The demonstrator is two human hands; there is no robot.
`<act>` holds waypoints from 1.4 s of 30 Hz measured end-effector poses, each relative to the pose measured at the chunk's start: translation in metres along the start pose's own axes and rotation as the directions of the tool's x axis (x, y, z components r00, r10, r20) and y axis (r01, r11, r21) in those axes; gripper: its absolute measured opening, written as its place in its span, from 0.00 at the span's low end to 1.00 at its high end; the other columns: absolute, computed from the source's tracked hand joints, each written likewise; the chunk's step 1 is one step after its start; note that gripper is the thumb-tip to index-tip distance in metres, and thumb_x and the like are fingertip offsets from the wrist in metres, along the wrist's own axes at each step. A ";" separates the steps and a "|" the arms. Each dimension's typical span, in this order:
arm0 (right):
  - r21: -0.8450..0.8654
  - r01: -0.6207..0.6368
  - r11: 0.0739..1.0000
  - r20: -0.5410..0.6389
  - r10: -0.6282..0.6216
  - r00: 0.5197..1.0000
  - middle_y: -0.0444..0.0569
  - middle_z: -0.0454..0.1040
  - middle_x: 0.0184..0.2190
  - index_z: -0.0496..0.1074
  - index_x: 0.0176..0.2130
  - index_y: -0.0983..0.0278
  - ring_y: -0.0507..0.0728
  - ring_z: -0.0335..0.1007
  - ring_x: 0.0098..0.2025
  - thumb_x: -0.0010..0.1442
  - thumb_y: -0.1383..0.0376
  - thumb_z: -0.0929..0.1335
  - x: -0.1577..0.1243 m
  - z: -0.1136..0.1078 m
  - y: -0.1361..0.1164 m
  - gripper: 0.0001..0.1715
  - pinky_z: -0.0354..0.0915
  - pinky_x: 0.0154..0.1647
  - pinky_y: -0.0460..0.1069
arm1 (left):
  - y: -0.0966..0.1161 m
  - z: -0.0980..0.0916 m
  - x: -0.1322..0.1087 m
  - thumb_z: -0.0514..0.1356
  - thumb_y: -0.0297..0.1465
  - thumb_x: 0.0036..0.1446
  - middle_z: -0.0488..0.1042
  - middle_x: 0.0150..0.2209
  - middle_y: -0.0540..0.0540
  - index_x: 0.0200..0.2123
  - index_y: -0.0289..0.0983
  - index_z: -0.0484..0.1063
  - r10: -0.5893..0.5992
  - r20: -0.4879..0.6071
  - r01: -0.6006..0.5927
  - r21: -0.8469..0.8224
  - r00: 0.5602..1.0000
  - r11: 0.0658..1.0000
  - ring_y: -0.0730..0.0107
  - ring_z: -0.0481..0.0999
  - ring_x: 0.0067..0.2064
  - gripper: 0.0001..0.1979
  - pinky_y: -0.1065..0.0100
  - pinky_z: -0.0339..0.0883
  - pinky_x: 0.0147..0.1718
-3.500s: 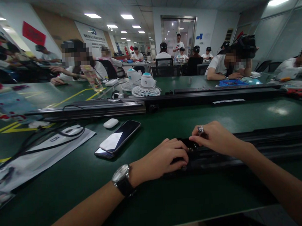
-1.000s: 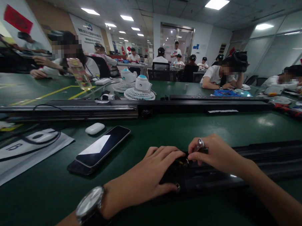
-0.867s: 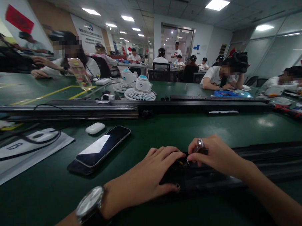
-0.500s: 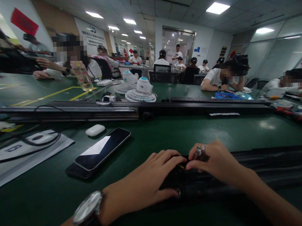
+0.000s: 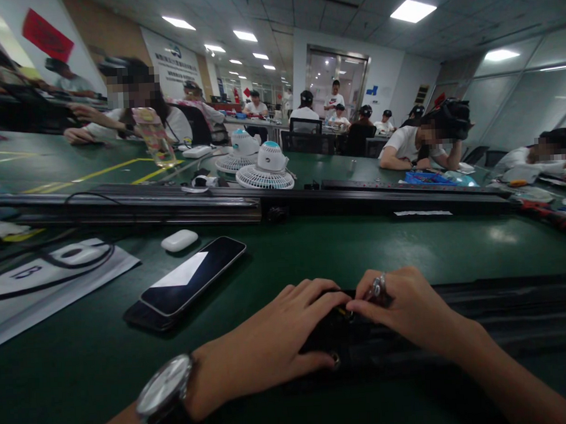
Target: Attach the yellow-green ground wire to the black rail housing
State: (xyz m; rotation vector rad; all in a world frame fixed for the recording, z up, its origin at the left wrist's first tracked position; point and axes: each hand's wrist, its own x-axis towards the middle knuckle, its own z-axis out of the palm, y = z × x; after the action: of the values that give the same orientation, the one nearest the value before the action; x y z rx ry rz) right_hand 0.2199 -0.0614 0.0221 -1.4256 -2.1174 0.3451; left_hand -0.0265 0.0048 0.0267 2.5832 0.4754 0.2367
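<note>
A long black profile (image 5: 512, 314), dark and hard to make out, lies across the table's near side and runs off to the right. My left hand (image 5: 279, 337), with a watch (image 5: 166, 392) on its wrist, grips the left end, thumb on the near edge and fingers over the far side. Beside the thumb tip is a small brass-coloured ring or hole (image 5: 335, 360). My right hand (image 5: 404, 303), wearing rings, pinches at the far side of that end, close to the left fingertips. What sits in the pinch is too small to name. A yellowish bit (image 5: 342, 310) shows between the hands.
A phone (image 5: 196, 275), a white earphone case (image 5: 180, 240) and a paper sheet (image 5: 102, 276) with a black cable lie left. Metal rails (image 5: 193, 209) cross the table ahead. Two white fans (image 5: 265, 175), a bottle (image 5: 155, 139) and a blue tray (image 5: 426, 179) stand beyond, near seated people.
The right hand's fingers and wrist have turned slightly at the pinch point. My left hand keeps its place on the black profile. The camera view has shifted a little.
</note>
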 end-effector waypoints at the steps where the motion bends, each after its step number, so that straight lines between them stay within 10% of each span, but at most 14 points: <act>1: 0.002 0.001 1.000 0.002 -0.001 1.000 0.40 0.76 0.24 0.76 0.35 0.61 0.51 0.71 0.24 0.65 0.61 0.72 0.000 0.000 -0.001 0.08 0.61 0.27 0.45 | 0.000 0.000 0.000 0.68 0.38 0.58 0.61 0.66 0.46 0.65 0.51 0.59 0.002 0.005 -0.002 0.005 1.000 1.000 0.53 0.64 0.64 0.35 0.50 0.60 0.63; 9: 0.015 0.161 0.987 0.175 -0.161 0.971 0.45 0.80 0.37 0.77 0.42 0.62 0.54 0.76 0.38 0.71 0.65 0.65 0.000 -0.015 -0.004 0.10 0.66 0.42 0.48 | 0.000 0.000 0.000 0.68 0.38 0.58 0.62 0.66 0.44 0.66 0.50 0.58 0.027 -0.020 -0.027 -0.021 0.999 0.999 0.53 0.65 0.64 0.36 0.51 0.61 0.63; 21: 0.175 -0.082 0.981 0.057 0.073 0.996 0.39 0.77 0.22 0.77 0.35 0.61 0.50 0.74 0.22 0.66 0.61 0.72 0.002 -0.014 -0.005 0.08 0.64 0.26 0.45 | 0.001 -0.001 0.001 0.68 0.39 0.58 0.61 0.66 0.46 0.66 0.51 0.58 -0.009 0.020 0.008 0.016 1.000 1.000 0.53 0.65 0.63 0.36 0.50 0.61 0.62; 42: -0.187 0.131 0.974 0.155 -0.103 0.982 0.45 0.80 0.38 0.75 0.41 0.62 0.56 0.75 0.38 0.72 0.67 0.62 -0.001 -0.010 -0.010 0.12 0.62 0.40 0.51 | -0.002 0.002 0.001 0.67 0.40 0.59 0.58 0.68 0.48 0.66 0.50 0.56 -0.001 0.034 0.000 0.029 0.999 1.000 0.54 0.62 0.65 0.36 0.50 0.58 0.64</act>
State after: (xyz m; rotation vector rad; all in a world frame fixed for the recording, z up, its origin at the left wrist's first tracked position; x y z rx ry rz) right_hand 0.2181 -0.0671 0.0351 -1.4114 -2.3989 0.2034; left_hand -0.0252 0.0059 0.0239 2.6113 0.4706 0.1869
